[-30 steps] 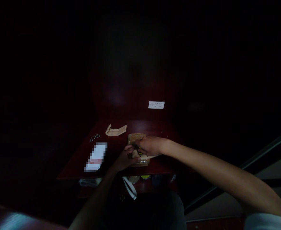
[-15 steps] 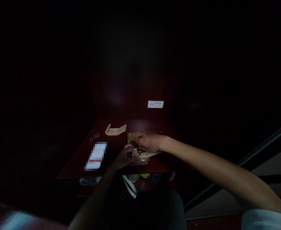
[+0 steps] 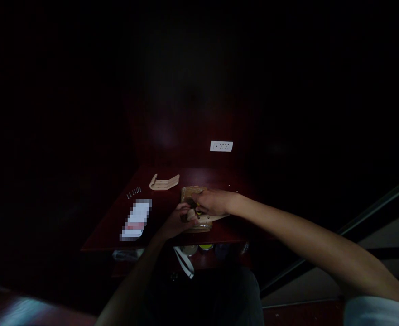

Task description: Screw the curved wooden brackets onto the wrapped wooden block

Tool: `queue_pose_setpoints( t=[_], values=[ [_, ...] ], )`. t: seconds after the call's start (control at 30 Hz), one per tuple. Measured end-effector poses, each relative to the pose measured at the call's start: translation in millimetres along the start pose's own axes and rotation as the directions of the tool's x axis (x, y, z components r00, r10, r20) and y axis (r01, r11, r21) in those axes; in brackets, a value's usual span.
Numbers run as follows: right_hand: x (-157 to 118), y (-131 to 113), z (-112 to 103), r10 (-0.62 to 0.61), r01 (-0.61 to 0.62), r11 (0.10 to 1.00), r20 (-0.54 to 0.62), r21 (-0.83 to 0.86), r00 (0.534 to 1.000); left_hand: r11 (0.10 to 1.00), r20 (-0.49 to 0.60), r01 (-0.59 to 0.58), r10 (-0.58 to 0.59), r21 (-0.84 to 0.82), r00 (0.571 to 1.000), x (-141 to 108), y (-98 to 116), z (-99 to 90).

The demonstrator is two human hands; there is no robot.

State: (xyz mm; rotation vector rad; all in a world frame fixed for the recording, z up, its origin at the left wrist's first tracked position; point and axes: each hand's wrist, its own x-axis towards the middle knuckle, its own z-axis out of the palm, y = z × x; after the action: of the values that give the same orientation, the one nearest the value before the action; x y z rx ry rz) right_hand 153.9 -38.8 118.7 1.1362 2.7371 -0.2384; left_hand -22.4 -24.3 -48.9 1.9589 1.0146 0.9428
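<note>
Bench (image 3: 114, 231) dark red, faintly glossy; curved pieces (image 3: 165, 184) pale, smooth, wood-like; small pins (image 3: 134, 193) shiny, metallic; wall socket (image 3: 221, 146) white, plastic-looking.

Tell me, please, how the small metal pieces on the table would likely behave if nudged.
The small metal pieces look slim and rod-like, so they would probably roll. Their metallic glint suggests they are stiff, perhaps heavy for their size. The table looks smooth, so they might slide too.

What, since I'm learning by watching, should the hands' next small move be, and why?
Probably a slight turn of the yellow tool: the right hand seems to grip it over the wooden piece, which the left hand holds on the packet.
</note>
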Motion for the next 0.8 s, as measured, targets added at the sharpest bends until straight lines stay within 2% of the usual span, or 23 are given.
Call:
queue_pose_setpoints(
  t=[0.13,0.3,0.5,0.67,0.8],
  values=[
    [-0.6,0.6,1.5,-0.034,0.031,0.995,-0.03,-0.093,0.999,1.0,0.004,0.002,-0.002,0.001,1.0,1.0,-0.2,-0.7],
    [-0.4,-2.7,-1.8,-0.042,0.043,0.997,0.017,-0.068,0.999,0.999,0.007,0.008,-0.008,0.032,1.0,1.7,-0.8,-0.7],
    [2.0,-0.8,0.7,-0.06,0.06,0.994,0.008,-0.09,0.998,0.999,0.004,-0.003,0.003,0.034,1.0,1.5,-3.1,0.1],
    [0.4,1.8,1.7,-0.003,0.004,0.995,0.014,-0.103,1.0,1.0,0.005,-0.006,0.006,0.017,1.0,1.9,-5.5,0.9],
    [0.6,1.3,-0.4,-0.011,0.014,0.994,0.022,-0.106,1.0,1.0,0.008,-0.014,0.014,0.012,1.0,1.8,-4.1,0.3]
  ],
)
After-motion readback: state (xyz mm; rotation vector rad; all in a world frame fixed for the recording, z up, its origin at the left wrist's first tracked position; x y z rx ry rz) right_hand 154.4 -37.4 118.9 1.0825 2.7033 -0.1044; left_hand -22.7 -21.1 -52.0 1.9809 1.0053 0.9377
